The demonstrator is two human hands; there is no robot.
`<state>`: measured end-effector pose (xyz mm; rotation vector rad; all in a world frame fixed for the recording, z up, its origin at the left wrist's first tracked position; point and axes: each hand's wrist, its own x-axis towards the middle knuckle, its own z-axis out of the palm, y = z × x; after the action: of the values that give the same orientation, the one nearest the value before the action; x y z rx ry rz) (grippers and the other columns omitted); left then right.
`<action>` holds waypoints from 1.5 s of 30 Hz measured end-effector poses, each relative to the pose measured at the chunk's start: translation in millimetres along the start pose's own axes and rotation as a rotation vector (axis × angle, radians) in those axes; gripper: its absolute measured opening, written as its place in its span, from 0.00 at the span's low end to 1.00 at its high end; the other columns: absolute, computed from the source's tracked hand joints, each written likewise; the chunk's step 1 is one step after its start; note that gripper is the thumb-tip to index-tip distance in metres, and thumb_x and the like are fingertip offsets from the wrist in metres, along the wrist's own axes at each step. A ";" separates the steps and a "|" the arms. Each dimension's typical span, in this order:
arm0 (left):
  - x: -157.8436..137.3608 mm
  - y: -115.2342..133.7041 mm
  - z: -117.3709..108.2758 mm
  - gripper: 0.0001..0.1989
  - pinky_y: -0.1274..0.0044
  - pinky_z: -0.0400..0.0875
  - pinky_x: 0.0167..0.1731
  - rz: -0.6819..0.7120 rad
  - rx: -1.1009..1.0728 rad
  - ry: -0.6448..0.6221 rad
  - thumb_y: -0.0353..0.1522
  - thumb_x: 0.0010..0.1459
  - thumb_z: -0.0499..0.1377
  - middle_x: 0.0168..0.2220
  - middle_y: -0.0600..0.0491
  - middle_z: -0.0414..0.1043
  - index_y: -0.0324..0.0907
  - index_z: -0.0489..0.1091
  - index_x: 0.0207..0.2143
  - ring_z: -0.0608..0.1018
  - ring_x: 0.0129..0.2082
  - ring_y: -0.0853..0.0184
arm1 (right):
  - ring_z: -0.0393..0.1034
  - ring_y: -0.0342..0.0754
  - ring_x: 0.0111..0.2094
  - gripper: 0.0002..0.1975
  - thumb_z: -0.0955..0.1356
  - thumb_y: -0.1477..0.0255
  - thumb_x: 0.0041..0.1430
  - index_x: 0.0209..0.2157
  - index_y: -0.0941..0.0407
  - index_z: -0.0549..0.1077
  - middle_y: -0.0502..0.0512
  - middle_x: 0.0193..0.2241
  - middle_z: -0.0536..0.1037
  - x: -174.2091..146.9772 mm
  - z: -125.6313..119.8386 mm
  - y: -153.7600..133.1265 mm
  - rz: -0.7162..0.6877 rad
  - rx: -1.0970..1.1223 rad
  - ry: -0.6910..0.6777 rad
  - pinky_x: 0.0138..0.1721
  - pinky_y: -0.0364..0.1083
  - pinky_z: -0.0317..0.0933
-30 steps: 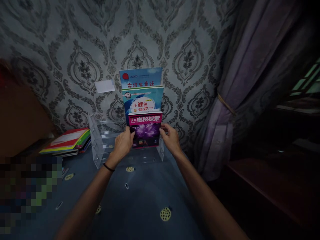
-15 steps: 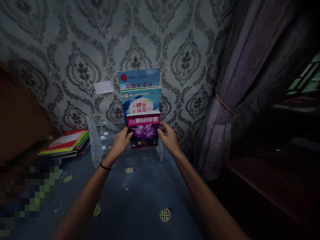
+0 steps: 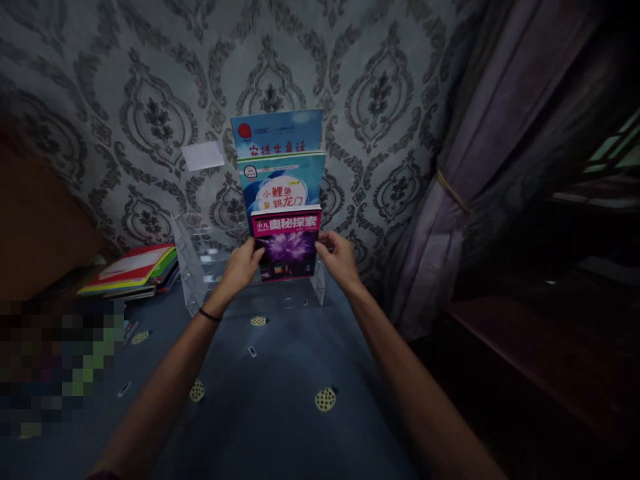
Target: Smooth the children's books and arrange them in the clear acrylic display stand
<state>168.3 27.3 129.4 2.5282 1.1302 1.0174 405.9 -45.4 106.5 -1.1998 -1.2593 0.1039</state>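
Observation:
A pink and purple book (image 3: 287, 247) stands upright in a clear tiered rack (image 3: 187, 267), in front of the other books. My left hand (image 3: 243, 265) grips its left edge, thumb on the cover. At the opposite edge, my right hand (image 3: 339, 257) pinches the same book, with the fingers partly behind it. Just behind rises a light-blue book (image 3: 283, 180), its lower part covered by the pink one. Farthest back, a darker blue book (image 3: 280, 130) shows only its top portion.
Several colourful books or folders (image 3: 137, 270) lie stacked left of the rack. The blue tablecloth (image 3: 260, 413) bears pineapple prints. Patterned wallpaper (image 3: 380, 100) stands close behind the rack, with a white card (image 3: 203, 156) on it. A tied purple curtain (image 3: 430, 260) hangs to the right.
The camera view has tilted slightly, so the rack and books sit higher in the picture. Both hands keep their hold at the pink and purple book's sides.

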 end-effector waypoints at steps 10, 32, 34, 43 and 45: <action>-0.9 5.5 0.3 0.10 0.66 0.71 0.47 -0.024 0.053 0.006 0.34 0.67 0.52 0.46 0.43 0.78 0.41 0.69 0.47 0.78 0.48 0.53 | 0.71 0.51 0.32 0.08 0.66 0.67 0.51 0.33 0.54 0.71 0.53 0.30 0.77 0.6 0.0 2.7 0.012 0.022 -0.030 0.36 0.50 0.66; -3.7 24.1 -1.7 0.08 0.70 0.71 0.43 -0.048 0.164 -0.029 0.32 0.69 0.50 0.42 0.43 0.78 0.41 0.67 0.45 0.80 0.45 0.55 | 0.73 0.53 0.35 0.08 0.65 0.69 0.54 0.35 0.53 0.73 0.57 0.35 0.77 -3.1 2.8 9.7 -0.005 -0.025 0.048 0.39 0.53 0.70; -3.0 24.4 -2.5 0.08 0.70 0.70 0.43 -0.047 0.172 -0.029 0.32 0.70 0.50 0.41 0.44 0.78 0.41 0.67 0.45 0.80 0.45 0.55 | 0.73 0.53 0.34 0.09 0.64 0.69 0.55 0.36 0.53 0.74 0.56 0.34 0.77 -2.9 3.8 11.5 -0.006 -0.020 0.036 0.38 0.53 0.71; -2.2 26.5 -6.2 0.10 0.70 0.70 0.42 -0.081 0.230 -0.051 0.34 0.71 0.49 0.42 0.42 0.79 0.40 0.67 0.47 0.81 0.44 0.54 | 0.74 0.54 0.38 0.12 0.65 0.69 0.56 0.41 0.54 0.76 0.58 0.37 0.79 -3.2 6.6 14.4 -0.033 -0.024 0.033 0.41 0.55 0.72; -2.8 27.8 -6.8 0.11 0.70 0.70 0.42 -0.104 0.257 -0.055 0.35 0.71 0.49 0.42 0.41 0.79 0.40 0.67 0.48 0.81 0.45 0.54 | 0.74 0.54 0.39 0.13 0.65 0.70 0.56 0.42 0.54 0.77 0.58 0.38 0.78 -3.6 7.4 13.9 -0.040 -0.029 0.039 0.42 0.55 0.72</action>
<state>178.7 5.4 144.9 2.6369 1.4420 0.8180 406.2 -36.9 92.8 -1.1949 -1.2537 0.0326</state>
